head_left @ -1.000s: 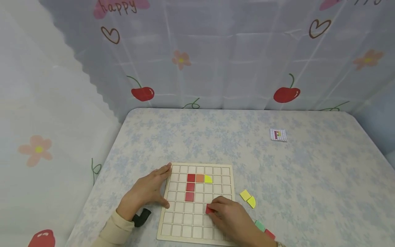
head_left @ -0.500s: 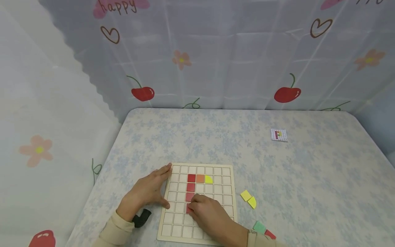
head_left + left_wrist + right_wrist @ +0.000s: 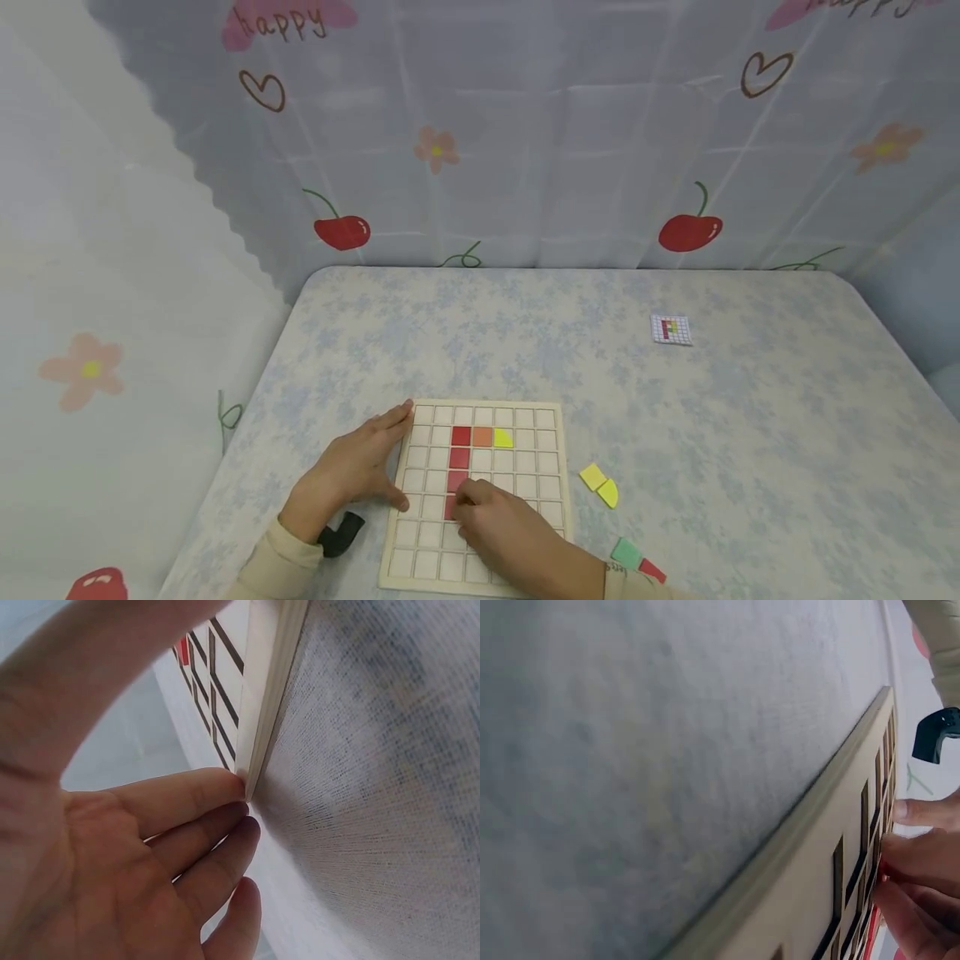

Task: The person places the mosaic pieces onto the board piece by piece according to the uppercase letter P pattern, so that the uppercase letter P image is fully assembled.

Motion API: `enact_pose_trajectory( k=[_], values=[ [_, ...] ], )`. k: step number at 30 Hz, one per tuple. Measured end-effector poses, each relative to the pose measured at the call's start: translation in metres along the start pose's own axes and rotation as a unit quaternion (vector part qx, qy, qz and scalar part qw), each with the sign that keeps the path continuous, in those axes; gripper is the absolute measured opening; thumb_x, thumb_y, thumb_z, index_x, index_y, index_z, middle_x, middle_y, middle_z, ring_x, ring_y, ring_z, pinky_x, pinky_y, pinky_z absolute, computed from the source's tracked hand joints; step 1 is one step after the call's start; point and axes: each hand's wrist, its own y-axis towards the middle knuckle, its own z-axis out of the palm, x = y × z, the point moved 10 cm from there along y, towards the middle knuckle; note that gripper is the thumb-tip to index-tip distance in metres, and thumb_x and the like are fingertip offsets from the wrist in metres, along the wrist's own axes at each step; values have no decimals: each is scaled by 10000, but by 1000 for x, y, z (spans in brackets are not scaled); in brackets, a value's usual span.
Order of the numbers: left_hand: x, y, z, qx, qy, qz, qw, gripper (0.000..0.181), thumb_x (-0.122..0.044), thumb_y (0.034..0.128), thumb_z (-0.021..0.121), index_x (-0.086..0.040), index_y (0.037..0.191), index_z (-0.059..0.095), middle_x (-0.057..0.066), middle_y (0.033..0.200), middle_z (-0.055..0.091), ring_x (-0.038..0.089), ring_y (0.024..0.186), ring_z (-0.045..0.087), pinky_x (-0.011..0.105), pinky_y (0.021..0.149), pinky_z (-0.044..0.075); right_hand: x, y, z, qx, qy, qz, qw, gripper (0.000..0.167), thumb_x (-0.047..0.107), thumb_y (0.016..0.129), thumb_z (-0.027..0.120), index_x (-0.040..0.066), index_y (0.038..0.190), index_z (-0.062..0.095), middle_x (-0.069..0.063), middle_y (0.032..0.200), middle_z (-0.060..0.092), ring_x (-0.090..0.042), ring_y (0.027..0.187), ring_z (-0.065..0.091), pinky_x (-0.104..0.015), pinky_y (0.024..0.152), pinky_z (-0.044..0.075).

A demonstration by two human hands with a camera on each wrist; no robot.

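Note:
A pale wooden grid board (image 3: 551, 483) lies on the table. Red square tiles (image 3: 460, 457) form a column on it, with an orange tile (image 3: 483, 437) and a yellow quarter-round tile (image 3: 503, 438) in the top tile's row. My right hand (image 3: 510, 525) pinches the lowest red tile (image 3: 450, 507) at its cell below the others; its fingers partly cover that tile. In the right wrist view, red shows between thumb and finger. My left hand (image 3: 351, 468) touches the board's left edge with thumb and fingertips, fingers fairly straight (image 3: 187, 799).
Right of the board lie a yellow square tile (image 3: 592, 477), a yellow quarter-round tile (image 3: 608, 494), a green tile (image 3: 626, 552) and a red tile (image 3: 652, 570). A small pattern card (image 3: 671, 330) lies farther back. A black device (image 3: 341, 535) sits beside the left wrist.
My right hand has carried the red tile leftward across the board to the cell under the red column. The left hand stays at the board's edge. The head view has shifted slightly.

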Motion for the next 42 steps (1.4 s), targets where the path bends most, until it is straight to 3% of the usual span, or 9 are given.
enact_pose_trajectory(
  k=[7, 16, 20, 22, 27, 29, 32, 39, 42],
  values=[
    [1, 1, 5, 64, -159, 30, 9998, 1175, -388, 560, 959, -59, 1522, 370, 52, 1618, 234, 372, 1412, 336, 545, 931, 484, -4, -27, -5, 35, 572, -38, 9983, 190, 67, 903, 709, 75, 1090, 742, 32, 1086, 612, -63, 973, 598, -120, 763, 485],
    [1, 1, 2, 40, 0, 42, 10000, 1183, -394, 567, 950, -46, 1526, 353, 71, 1620, 224, 382, 1414, 328, 550, 944, 476, -41, -89, -26, -822, 730, 600, 9921, 263, 16, 793, 786, 49, 1051, 744, 8, 1062, 610, -106, 894, 607, -161, 653, 499],
    [1, 1, 0, 35, 16, 71, 10000, 1190, -401, 566, 948, -45, 1528, 346, 76, 1619, 224, 383, 1413, 329, 549, 939, 479, -63, -122, -37, -991, 631, 1231, 9854, 304, 57, 767, 820, 86, 1059, 741, 30, 1074, 608, -118, 903, 608, -199, 638, 512],
    [0, 2, 0, 39, -3, 83, 10000, 1190, -401, 565, 948, -47, 1529, 346, 77, 1619, 223, 387, 1411, 330, 552, 931, 483, -80, -139, -36, -682, 570, 1937, 9770, 313, 134, 779, 826, 131, 1079, 738, 64, 1080, 607, -99, 895, 595, -212, 628, 508],
    [-1, 1, -1, 24, 10, 63, 10000, 1183, -389, 560, 955, -42, 1522, 361, 80, 1616, 233, 381, 1409, 337, 548, 923, 489, -117, -179, -19, 379, 202, 3820, 9232, 393, 331, 728, 867, 237, 1080, 719, 133, 1027, 605, -82, 848, 580, -198, 591, 475],
    [-2, 1, -1, 7, 27, 60, 10000, 1182, -388, 557, 957, -39, 1519, 366, 79, 1615, 238, 376, 1409, 340, 544, 921, 491, -122, -187, -16, 533, 41, 4011, 9145, 396, 331, 698, 886, 245, 1045, 715, 143, 980, 603, -80, 816, 583, -186, 579, 466],
    [-2, 1, 0, 0, 10, 70, 10000, 1180, -387, 558, 956, -40, 1519, 367, 80, 1614, 240, 377, 1408, 341, 541, 915, 495, -126, -191, -15, 530, -8, 3903, 9192, 353, 270, 701, 888, 213, 1006, 718, 127, 933, 606, -58, 755, 573, -184, 576, 464],
    [-1, 1, 2, -23, 5, 111, 9999, 1181, -391, 562, 954, -38, 1520, 361, 83, 1612, 243, 382, 1402, 348, 540, 915, 496, -139, -204, -14, 641, 11, 4265, 9022, 339, 293, 709, 880, 183, 986, 719, 104, 897, 605, -39, 670, 517, -210, 556, 461],
    [0, 1, 1, -19, 38, 90, 9999, 1183, -397, 562, 954, -41, 1521, 361, 77, 1613, 243, 381, 1401, 352, 537, 918, 496, -137, -203, -20, 500, -95, 4238, 9043, 291, 259, 708, 883, 168, 936, 727, 98, 855, 601, -55, 661, 531, -225, 554, 468]
  ],
)
